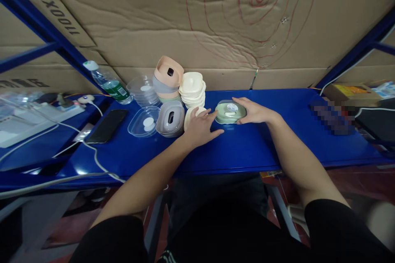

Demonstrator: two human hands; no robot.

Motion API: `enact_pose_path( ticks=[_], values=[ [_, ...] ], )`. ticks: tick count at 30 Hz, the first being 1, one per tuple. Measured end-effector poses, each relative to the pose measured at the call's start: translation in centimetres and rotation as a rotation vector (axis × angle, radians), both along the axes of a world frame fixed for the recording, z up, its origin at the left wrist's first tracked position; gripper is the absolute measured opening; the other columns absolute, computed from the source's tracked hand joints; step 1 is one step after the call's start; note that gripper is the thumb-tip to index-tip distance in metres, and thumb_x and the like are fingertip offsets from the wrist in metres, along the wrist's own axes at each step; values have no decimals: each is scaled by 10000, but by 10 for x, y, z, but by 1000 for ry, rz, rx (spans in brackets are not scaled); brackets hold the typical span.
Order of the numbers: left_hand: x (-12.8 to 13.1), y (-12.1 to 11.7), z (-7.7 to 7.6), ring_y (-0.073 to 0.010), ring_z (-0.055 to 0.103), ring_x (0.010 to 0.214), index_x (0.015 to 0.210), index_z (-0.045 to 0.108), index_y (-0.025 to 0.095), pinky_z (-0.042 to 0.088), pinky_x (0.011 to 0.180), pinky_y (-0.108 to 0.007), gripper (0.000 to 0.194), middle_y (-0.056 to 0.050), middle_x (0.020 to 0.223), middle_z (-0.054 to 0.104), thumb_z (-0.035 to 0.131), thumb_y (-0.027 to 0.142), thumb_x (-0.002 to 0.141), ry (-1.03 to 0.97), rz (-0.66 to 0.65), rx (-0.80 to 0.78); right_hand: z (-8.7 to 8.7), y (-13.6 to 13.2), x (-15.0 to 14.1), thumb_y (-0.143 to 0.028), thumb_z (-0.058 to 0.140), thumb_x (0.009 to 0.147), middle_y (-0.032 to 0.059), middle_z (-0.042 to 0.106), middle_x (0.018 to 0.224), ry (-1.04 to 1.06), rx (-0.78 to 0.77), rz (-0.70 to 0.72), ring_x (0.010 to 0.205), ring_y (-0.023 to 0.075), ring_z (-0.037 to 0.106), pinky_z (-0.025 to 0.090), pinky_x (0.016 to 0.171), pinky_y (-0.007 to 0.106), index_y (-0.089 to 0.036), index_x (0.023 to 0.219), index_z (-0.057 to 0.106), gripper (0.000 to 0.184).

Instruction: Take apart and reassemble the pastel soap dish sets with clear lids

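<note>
My right hand (254,111) grips the right end of a small pale green lidded box (231,111), fingers at its far side and thumb at its near side. The box lies on the table, with a round white sticker and a raised light strip on top. My left hand (200,130) is open, fingers spread, over the front stack of cream lids (187,118); it partly hides them. One of its fingertips comes close to the green box's left edge. Behind it stands a taller stack of cream lids (193,84).
Left of the lids are a grey container stack (170,118), a peach-topped stack (168,72) and clear plastic bowls (143,121). A bottle (112,86), a black phone (108,125) and white cables (96,154) lie further left. A cardboard wall (154,16) backs the blue table (247,148).
</note>
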State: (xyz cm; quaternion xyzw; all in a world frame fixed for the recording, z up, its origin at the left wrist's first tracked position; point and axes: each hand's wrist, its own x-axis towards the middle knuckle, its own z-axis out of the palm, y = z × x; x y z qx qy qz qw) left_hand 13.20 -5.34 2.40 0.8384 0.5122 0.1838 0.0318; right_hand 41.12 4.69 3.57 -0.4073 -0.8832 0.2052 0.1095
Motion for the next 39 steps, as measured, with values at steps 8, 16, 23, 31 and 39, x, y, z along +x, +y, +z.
enact_pose_path(
  ticks=[8, 16, 23, 31, 39],
  values=[
    [2, -3, 6, -378, 481, 1527, 1528, 546, 162, 104, 1323, -628, 715, -197, 1460, 678, 612, 614, 978, 149, 57, -71, -12, 4, -2, -664, 879, 724, 175, 570, 1548, 69, 60, 25, 1419, 429, 550, 408, 1219, 640, -262, 1676, 410, 1135],
    [1, -4, 7, -370, 506, 1506, 1534, 534, 180, 128, 1321, -605, 703, -165, 1425, 708, 591, 618, 988, 157, 69, -90, -22, 7, -6, -644, 843, 784, 164, 536, 1565, 95, 128, 51, 1436, 402, 545, 433, 1219, 621, -278, 1660, 439, 1032],
    [0, -5, 8, -372, 515, 1497, 1536, 536, 161, 100, 1322, -610, 713, -177, 1390, 726, 587, 619, 993, 165, 81, -96, -27, 9, -9, -567, 849, 803, 139, 512, 1580, 150, 150, 107, 1455, 389, 520, 428, 1219, 622, -324, 1653, 440, 975],
    [-2, -2, 5, -361, 611, 1392, 1597, 458, 119, 140, 1314, -600, 898, -224, 1423, 692, 658, 686, 930, 152, 104, -117, -29, 6, -17, -610, 906, 708, 148, 531, 1549, 130, 196, 91, 1430, 407, 527, 450, 1204, 590, -273, 1639, 458, 1086],
    [-1, -3, 7, -378, 532, 1472, 1552, 537, 153, 130, 1319, -614, 807, -203, 1462, 672, 636, 678, 947, 172, 100, -105, -25, 0, -21, -738, 721, 865, 160, 516, 1568, 121, 147, 62, 1473, 414, 491, 441, 1217, 594, -290, 1669, 404, 973]
  ],
)
